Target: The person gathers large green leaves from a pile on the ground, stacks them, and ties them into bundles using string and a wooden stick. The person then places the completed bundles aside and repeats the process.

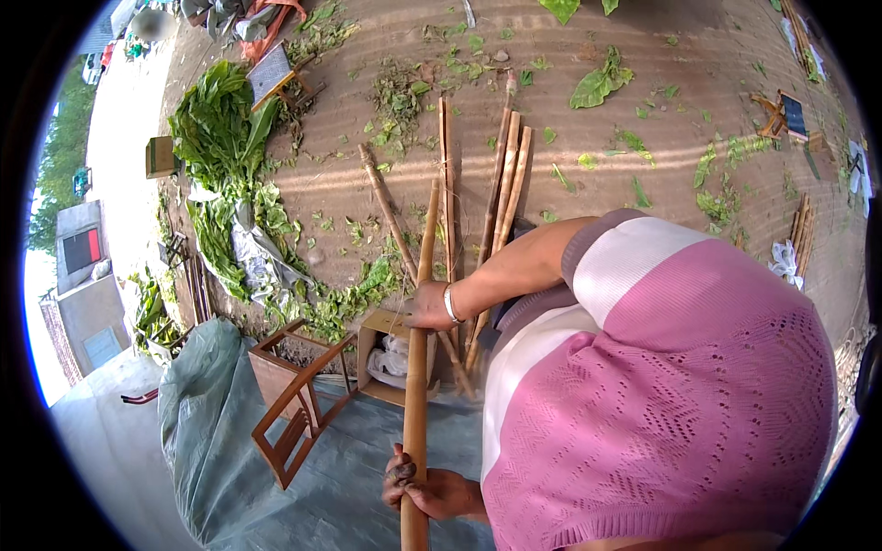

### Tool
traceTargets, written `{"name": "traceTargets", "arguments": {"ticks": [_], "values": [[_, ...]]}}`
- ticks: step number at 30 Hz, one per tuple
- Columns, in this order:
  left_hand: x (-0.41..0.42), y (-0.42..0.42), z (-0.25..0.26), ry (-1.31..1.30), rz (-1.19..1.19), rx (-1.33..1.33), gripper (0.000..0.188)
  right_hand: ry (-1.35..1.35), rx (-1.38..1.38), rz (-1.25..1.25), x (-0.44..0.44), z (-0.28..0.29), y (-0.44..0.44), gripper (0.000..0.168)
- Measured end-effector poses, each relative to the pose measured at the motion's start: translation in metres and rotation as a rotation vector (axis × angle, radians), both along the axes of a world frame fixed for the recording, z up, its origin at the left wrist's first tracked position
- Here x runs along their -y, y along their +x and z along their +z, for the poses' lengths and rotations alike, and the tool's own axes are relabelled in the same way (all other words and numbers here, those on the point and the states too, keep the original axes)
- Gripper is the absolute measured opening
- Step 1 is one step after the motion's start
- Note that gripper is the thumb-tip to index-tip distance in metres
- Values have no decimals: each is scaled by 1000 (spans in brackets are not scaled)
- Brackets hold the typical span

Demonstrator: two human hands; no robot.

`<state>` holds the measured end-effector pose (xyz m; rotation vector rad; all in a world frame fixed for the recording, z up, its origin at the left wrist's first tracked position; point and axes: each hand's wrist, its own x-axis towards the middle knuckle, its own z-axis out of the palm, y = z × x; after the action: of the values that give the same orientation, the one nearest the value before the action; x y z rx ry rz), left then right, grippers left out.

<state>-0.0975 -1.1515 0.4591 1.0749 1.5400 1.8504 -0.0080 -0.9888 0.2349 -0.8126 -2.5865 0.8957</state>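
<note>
A long bamboo pole (417, 375) runs up and down through the middle of the view, in both my hands. My right hand (431, 306), with a silver bracelet at the wrist, grips it from above near its middle. Farther down, my left hand (420, 485) has its fingers wrapped around the pole; the fingers are darkly stained. The pole's lower end runs out of view. Several more poles (510, 182) lie on the ground beyond my right arm. Behind the held pole, an open cardboard box (375, 320) contains white plastic bags (391, 361).
A wooden chair (303, 399) and a grey plastic sheet (331, 475) are close by. Large green leaves, probably tobacco (213, 131), are heaped near a small folding stool (271, 74). Loose leaves (601, 82) litter the dirt floor (482, 55). Another stool (792, 116) stands farther off.
</note>
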Motion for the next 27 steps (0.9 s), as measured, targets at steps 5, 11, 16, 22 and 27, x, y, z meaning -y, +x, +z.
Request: {"name": "traceTargets", "arguments": {"ticks": [5, 11, 16, 22, 27], "values": [[0, -41, 13, 64, 61, -147, 11, -129, -159, -175, -26, 29, -35, 16], [8, -107, -91, -75, 633, 189, 7, -87, 326, 213, -11, -30, -1, 16], [38, -129, -57, -109, 574, 232, 15, -259, 549, -10, -13, -80, 118, 19], [40, -134, -68, -196, 499, 263, 22, -305, 692, -234, -30, -100, 205, 21], [4, -158, -53, -254, 491, 315, 16, -361, 720, -284, -38, -89, 215, 27]]}}
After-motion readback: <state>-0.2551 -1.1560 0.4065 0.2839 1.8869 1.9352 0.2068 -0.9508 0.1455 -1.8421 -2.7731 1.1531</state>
